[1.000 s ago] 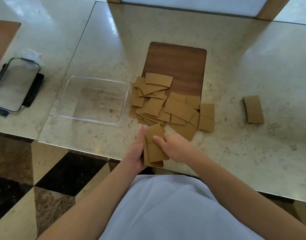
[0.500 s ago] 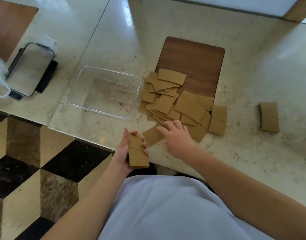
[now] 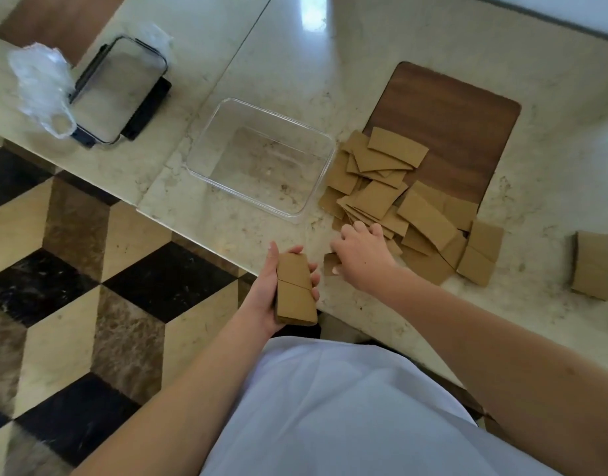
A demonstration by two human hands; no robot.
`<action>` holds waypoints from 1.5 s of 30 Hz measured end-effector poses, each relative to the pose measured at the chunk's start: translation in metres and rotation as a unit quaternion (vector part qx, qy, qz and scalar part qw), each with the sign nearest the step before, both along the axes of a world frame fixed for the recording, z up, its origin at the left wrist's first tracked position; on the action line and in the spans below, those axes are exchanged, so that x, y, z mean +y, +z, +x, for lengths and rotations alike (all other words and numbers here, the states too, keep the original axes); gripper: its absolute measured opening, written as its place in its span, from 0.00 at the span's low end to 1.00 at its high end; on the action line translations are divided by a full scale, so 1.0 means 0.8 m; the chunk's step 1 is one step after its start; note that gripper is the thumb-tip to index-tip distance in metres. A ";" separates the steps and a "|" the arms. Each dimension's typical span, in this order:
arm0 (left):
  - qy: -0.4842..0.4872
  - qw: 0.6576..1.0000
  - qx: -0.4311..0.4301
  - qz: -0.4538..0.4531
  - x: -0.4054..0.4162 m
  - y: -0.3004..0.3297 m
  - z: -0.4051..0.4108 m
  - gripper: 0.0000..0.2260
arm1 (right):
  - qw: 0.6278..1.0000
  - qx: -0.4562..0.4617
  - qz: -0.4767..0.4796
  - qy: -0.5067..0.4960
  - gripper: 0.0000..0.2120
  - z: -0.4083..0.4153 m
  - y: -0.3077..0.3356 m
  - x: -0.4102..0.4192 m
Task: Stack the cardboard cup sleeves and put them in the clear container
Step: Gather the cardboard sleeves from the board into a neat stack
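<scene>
Several flat brown cardboard sleeves lie in a loose pile (image 3: 395,197) on the marble counter, partly over a wooden board (image 3: 447,125). My left hand (image 3: 271,297) is shut on a small stack of sleeves (image 3: 294,290), held at the counter's front edge. My right hand (image 3: 361,255) rests palm down on a single sleeve (image 3: 330,264) at the pile's near edge, fingers curled over it. The clear container (image 3: 206,139) stands empty left of the pile. One more sleeve stack (image 3: 593,266) lies apart at the far right.
A clear lid with a dark rim (image 3: 118,91) and crumpled plastic wrap (image 3: 38,87) sit at the counter's left. Another wooden board (image 3: 51,22) shows at the top left. Patterned floor tiles (image 3: 72,286) lie below the counter edge.
My hands separated: the left kept the stack and moved slightly left, the right reached out to the pile and pressed onto a loose sleeve. The view shifted leftward.
</scene>
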State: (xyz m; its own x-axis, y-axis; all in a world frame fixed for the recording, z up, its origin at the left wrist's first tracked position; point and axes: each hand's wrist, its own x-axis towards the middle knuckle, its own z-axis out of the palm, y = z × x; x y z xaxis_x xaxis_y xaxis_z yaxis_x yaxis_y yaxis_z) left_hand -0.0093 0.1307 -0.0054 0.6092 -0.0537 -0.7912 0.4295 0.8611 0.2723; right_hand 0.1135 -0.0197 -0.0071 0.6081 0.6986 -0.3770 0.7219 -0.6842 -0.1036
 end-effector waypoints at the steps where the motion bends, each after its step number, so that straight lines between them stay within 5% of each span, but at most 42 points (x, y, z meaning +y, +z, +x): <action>1: -0.003 1.000 0.005 0.000 0.000 -0.001 0.001 0.29 | 0.999 -0.012 0.028 -0.016 0.09 0.001 0.001 -0.005; 10: -0.038 0.998 0.048 0.025 -0.020 -0.003 0.019 0.23 | 0.929 0.062 0.279 -0.235 0.16 -0.004 0.044 -0.053; 15: -0.069 0.994 0.046 0.074 -0.038 0.001 0.032 0.23 | 0.682 0.350 0.358 -0.533 0.13 -0.014 0.046 -0.069; 19: -0.084 0.992 0.050 0.076 -0.047 0.003 0.035 0.23 | 0.633 0.385 0.370 -0.560 0.12 -0.025 0.042 -0.080; 21: -0.088 0.992 0.054 0.077 -0.050 0.003 0.033 0.22 | 0.651 0.354 0.380 -0.554 0.10 -0.030 0.043 -0.084; 24: -0.084 0.992 0.057 0.080 -0.051 0.003 0.031 0.21 | 0.748 0.239 0.402 -0.470 0.06 -0.041 0.049 -0.089; 26: -0.078 0.992 0.057 0.076 -0.051 0.005 0.032 0.21 | 0.836 0.151 0.400 -0.345 0.09 -0.051 0.055 -0.089; 28: -0.073 0.993 0.059 0.074 -0.050 0.007 0.034 0.21 | 0.884 0.066 0.426 -0.184 0.06 -0.059 0.058 -0.088; 34: -0.107 0.991 0.074 0.026 -0.042 0.017 0.037 0.33 | 0.885 0.026 0.465 -0.012 0.12 -0.069 0.058 -0.080; 45: -0.106 0.992 0.061 0.010 -0.045 0.016 0.044 0.39 | 0.895 0.059 0.443 -0.017 0.11 -0.072 0.064 -0.076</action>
